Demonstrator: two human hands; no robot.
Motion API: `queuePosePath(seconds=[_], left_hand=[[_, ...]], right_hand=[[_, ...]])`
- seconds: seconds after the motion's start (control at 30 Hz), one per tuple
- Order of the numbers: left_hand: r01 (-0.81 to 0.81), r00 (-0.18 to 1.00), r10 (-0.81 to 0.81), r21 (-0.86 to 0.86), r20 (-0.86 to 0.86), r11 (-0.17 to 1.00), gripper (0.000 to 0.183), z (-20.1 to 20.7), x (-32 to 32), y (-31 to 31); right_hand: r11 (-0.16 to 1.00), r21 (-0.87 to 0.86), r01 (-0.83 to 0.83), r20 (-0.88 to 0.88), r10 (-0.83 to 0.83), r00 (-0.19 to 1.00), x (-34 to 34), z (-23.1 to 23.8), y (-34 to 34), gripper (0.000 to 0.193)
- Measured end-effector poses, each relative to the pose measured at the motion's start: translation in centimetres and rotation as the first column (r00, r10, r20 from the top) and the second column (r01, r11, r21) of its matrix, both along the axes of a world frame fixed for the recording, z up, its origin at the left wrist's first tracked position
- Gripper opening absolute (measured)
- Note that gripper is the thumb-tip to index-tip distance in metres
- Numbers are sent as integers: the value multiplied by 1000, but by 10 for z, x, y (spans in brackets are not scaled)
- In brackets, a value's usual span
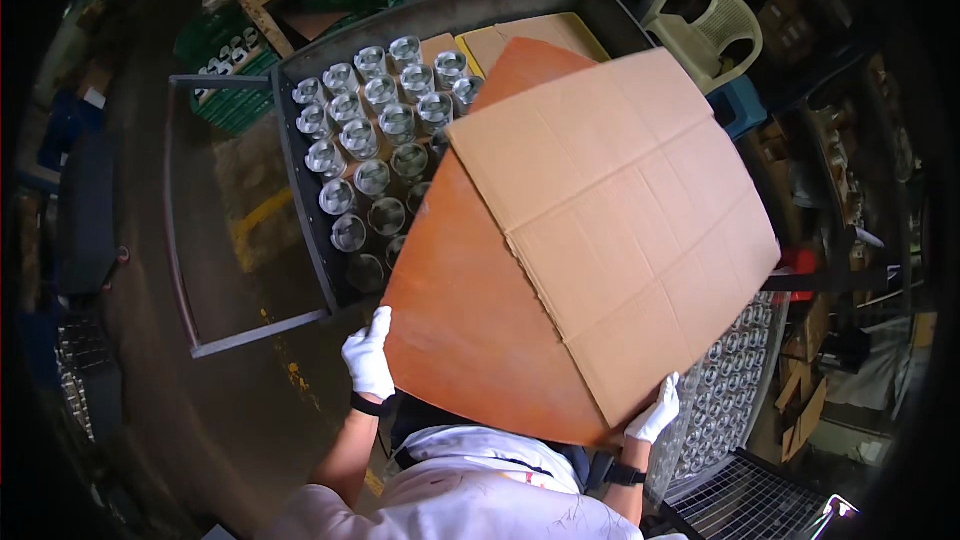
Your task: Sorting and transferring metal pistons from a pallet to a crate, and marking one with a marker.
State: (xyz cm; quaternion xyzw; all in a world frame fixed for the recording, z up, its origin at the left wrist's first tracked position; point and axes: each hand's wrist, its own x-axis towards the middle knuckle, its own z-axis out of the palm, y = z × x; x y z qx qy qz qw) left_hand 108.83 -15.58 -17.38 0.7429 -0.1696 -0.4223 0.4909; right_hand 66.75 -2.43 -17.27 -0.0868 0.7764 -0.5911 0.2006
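We grip one orange board [475, 325] with our left hand [368, 362] and one cardboard sheet [620, 210] on it with our right hand [655, 416], partly hiding one metal cart [450, 12] holding over twenty shiny round parts [397, 124]

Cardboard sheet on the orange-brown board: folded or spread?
Spread: the cardboard sheet lies open across the orange-brown board, creased but with no panel visibly turned over.

Head view, single: wide fisheye, worn on the person's head, facing down and forward over the white shirt [470, 505]. Left hand [369, 355] and right hand [656, 412] at near range; dark metal bin [305, 198] farther out, edges bowed.
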Motion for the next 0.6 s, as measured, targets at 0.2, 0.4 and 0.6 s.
queuePosePath(seconds=[0.2,0.4,0.6], left_hand=[[-140,990,140,-51,-2,989,27,10,55,-55],[-428,898,410,-110,-157,897,33,-2,113,-83],[-654,756,651,-108,-61,749,37,-2,142,-107]], right_hand=[[983,-10,-183,52,184,982,44,12,-146,37],[858,55,-511,-226,509,831,93,-41,-299,40],[675,283,-681,-223,737,638,172,-44,-426,57]])
